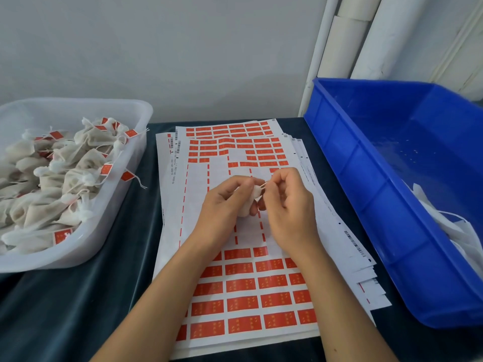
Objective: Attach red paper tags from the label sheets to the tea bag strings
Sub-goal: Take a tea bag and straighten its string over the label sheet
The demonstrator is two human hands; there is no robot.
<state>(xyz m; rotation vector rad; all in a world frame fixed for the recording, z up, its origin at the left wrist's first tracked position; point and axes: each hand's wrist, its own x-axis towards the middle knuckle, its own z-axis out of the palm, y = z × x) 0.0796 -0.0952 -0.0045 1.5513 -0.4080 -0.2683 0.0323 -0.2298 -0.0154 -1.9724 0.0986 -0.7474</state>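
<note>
Item: tea bag (247,205), white, untagged, at centre of view above the label sheets (243,283).
Left hand (224,202): curled round the bag, gripping it.
Right hand (285,202): fingertips pinching the bag's string (262,184).
Clear tub (136,131), 9 o'clock: tagged bags.
Blue bin (366,184), 3 o'clock: white bags, apparently untagged.
Worktop (78,309): dark cloth.
Step, as judged: straightening the string before tagging. Next calls for peeling one red tag (240,284) from the 6 o'clock rows and folding it over the string end.
</note>
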